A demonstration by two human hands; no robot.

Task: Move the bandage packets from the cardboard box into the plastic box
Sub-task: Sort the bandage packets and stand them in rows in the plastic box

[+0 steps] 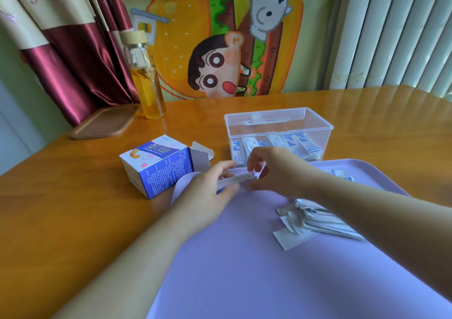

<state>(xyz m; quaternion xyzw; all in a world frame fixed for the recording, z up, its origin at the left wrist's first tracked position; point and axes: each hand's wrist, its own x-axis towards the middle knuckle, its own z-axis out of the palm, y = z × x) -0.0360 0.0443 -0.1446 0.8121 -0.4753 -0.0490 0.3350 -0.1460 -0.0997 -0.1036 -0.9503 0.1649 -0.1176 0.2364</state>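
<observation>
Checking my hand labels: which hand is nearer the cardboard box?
Left. The left hand is just beside the cardboard box; the right hand is farther right, in front of the plastic box.

The packets [238,180] pinched between left hand [208,196] and right hand [274,172] are motion-blurred, their print unreadable, their count unclear. The right forearm [367,216] covers part of the loose pile [315,218]. The lilac tray [244,257] runs off the bottom edge. Small text on the cardboard box [161,169] is illegible

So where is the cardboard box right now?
Head view: the cardboard box lies on the table, left of centre, beside the purple tray, with the plastic box behind to its right.
</observation>
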